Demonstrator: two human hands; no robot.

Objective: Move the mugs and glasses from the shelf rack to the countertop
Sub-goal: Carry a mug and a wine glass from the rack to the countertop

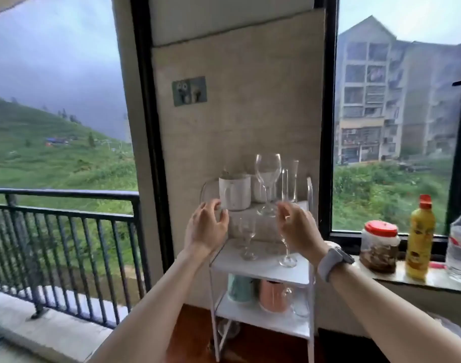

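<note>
Both hands — left [207,226], right [296,225] — loosely spread, empty, near the rack [260,268]; wine glass [268,184] likely fragile — take its stem.

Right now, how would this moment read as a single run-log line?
phase: reaching | left hand: open, near white mug | right hand: open, beside tall clear wine glass | white three-tier shelf rack: still loaded

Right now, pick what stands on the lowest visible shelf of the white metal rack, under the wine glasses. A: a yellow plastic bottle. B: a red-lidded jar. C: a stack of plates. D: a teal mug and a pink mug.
D: the teal mug and the pink mug stand side by side on that shelf of the white metal rack.
</note>
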